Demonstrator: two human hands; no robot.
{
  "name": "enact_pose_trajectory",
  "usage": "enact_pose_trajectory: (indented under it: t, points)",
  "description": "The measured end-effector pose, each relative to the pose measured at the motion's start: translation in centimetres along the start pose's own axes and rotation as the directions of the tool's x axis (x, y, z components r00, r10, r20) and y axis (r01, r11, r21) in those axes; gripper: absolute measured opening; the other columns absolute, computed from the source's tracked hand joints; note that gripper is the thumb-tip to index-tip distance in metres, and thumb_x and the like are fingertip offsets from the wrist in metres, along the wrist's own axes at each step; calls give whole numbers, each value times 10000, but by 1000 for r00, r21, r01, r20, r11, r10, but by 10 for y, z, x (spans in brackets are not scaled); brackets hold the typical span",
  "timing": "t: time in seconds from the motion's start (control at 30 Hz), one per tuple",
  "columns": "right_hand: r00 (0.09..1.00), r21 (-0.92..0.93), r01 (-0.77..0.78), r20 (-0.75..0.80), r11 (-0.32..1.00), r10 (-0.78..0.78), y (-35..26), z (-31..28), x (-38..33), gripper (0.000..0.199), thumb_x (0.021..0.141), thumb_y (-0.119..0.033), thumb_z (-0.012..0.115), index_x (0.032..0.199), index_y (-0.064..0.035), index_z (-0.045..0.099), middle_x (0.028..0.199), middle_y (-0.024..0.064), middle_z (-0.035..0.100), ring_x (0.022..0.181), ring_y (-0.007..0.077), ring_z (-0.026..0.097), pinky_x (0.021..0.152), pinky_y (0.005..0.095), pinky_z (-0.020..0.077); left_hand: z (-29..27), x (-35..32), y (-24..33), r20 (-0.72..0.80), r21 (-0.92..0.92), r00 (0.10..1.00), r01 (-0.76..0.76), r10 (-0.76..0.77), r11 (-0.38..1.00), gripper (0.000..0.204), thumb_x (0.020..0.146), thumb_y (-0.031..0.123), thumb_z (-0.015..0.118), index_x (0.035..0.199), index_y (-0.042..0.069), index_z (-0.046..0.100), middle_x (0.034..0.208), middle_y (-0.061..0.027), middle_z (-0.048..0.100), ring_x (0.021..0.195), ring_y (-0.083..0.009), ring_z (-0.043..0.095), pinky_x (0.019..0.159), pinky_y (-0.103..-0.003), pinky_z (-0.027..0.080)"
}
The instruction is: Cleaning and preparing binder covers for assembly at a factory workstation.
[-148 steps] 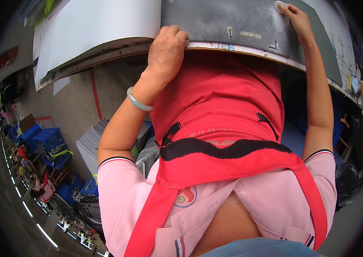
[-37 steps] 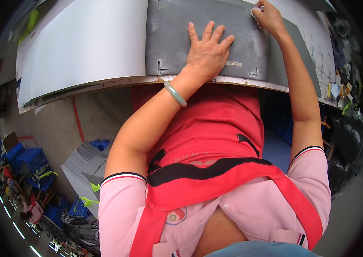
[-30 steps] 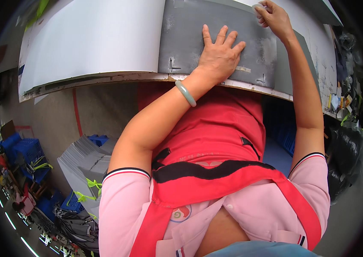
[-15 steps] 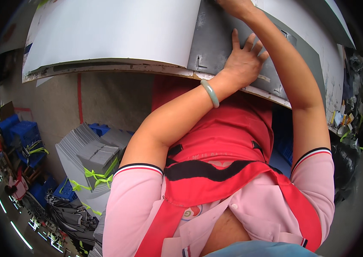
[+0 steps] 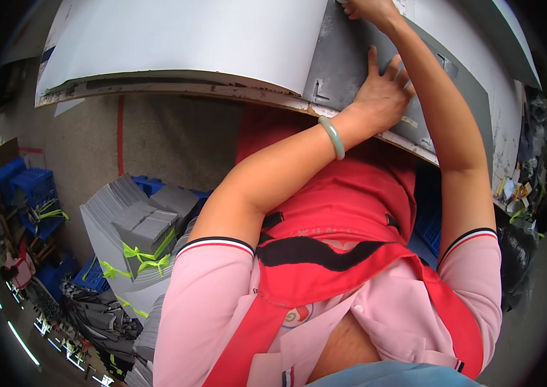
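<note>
My left hand (image 5: 383, 98), a pale green bangle (image 5: 332, 138) round its wrist, lies with fingers spread on a dark grey board (image 5: 335, 71) with small slots near its corners. At the top edge of the view, my right hand (image 5: 371, 9) is over the far part of that board, its fingers curled in. A bit of something whitish shows at those fingertips, too cut off to name. Left of the board lies a large white sheet (image 5: 189, 42), its near edge bowed along the worktable edge (image 5: 222, 98).
Grey sheets (image 5: 112, 213) tied with yellow-green strips stand on the floor to the left, near blue crates (image 5: 33, 187). Black plastic bags (image 5: 518, 251) hang or lie at the right. Small scraps (image 5: 512, 188) sit by the table's right end.
The view has shifted, so table and board appear farther right and slightly higher. More of my right hand's curled fingers now shows. My left hand stays spread on the board.
</note>
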State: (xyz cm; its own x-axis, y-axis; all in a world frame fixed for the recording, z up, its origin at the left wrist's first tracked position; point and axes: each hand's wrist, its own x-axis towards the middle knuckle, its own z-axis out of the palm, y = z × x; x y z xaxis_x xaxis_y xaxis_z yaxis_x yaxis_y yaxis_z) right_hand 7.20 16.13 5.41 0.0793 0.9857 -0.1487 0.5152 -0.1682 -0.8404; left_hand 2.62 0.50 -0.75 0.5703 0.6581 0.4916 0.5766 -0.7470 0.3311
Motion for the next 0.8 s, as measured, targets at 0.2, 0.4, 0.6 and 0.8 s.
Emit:
enact_pose_trajectory:
  t: [0.2, 0.4, 0.6, 0.8]
  points:
    - [970, -181, -94, 204, 979, 131, -5, -6, -3, 152, 903, -77, 603, 968, 61, 599, 709, 105, 667, 534, 169, 636, 464, 301, 550, 7, -2, 1, -79, -32, 997, -6, 3, 999, 305, 891, 241, 621, 1167, 134, 695, 1361, -129, 482, 1376, -364, 362, 1008, -830, 248]
    - [970, -28, -58, 236, 998, 62, -7, 1, -101, 178, 946, -198, 645, 1002, -33, 606, 687, 30, 613, 551, 73, 557, 476, 239, 459, 4, 4, -2, 148, -221, 984, 131, -99, 966, 326, 886, 205, 608, 1199, 132, 666, 1195, -118, 625, 1240, -370, 513, 1108, -605, 334]
    - [917, -247, 70, 396, 967, 35, -5, 21, -146, 154, 942, -176, 611, 949, -25, 581, 636, 38, 615, 477, 83, 524, 432, 238, 409, 4, -9, -5, -4, 41, 999, -32, 32, 999, 421, 953, 396, 493, 1301, 199, 623, 1472, -130, 504, 1444, -362, 382, 1113, -746, 188]
    - [863, -456, 99, 482, 885, 152, -39, 28, -151, 141, 905, -163, 627, 985, -48, 609, 684, 57, 664, 576, 149, 585, 600, 297, 467, 2, -10, -7, 87, 96, 995, -56, 47, 994, 486, 951, 453, 486, 1358, 207, 589, 1496, -132, 481, 1449, -371, 372, 1093, -795, 144]
